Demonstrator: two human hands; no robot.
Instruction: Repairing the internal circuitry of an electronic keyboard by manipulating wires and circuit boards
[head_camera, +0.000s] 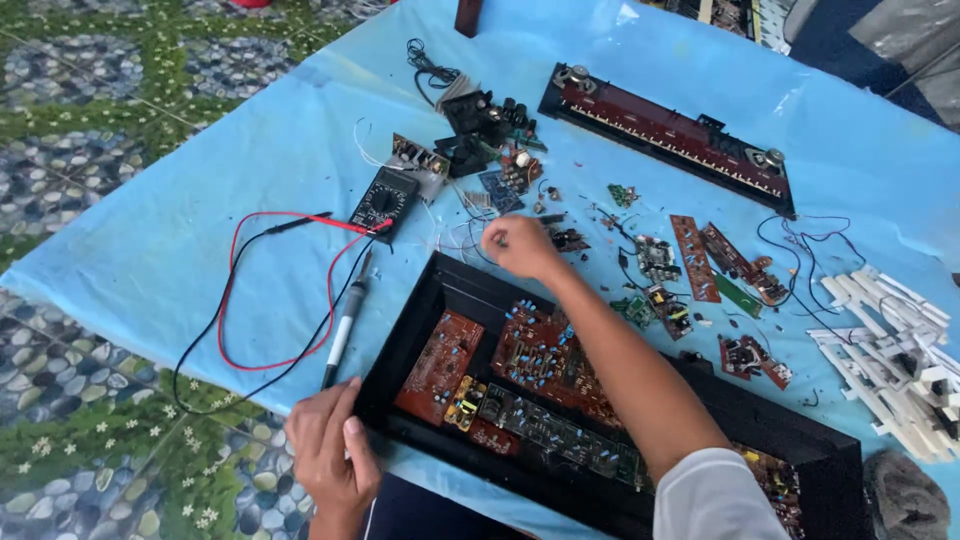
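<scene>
My right hand (517, 246) reaches over a long black case (462, 288) full of brown circuit boards (548, 350). Its fingers are pinched near thin wires at the case's far edge; whether they grip anything I cannot tell. My left hand (330, 448) rests on the case's near left corner, fingers curled over the rim. A black multimeter (384, 200) with red and black leads (235, 290) lies beyond the left hand, and a soldering iron (345, 322) lies beside the case.
A blue sheet (200, 200) covers the table. Loose circuit boards (700, 262) and parts lie right of my forearm. A long dark panel (668, 132) sits at the back, white plastic keys (890, 345) at the right. Patterned floor shows at the left.
</scene>
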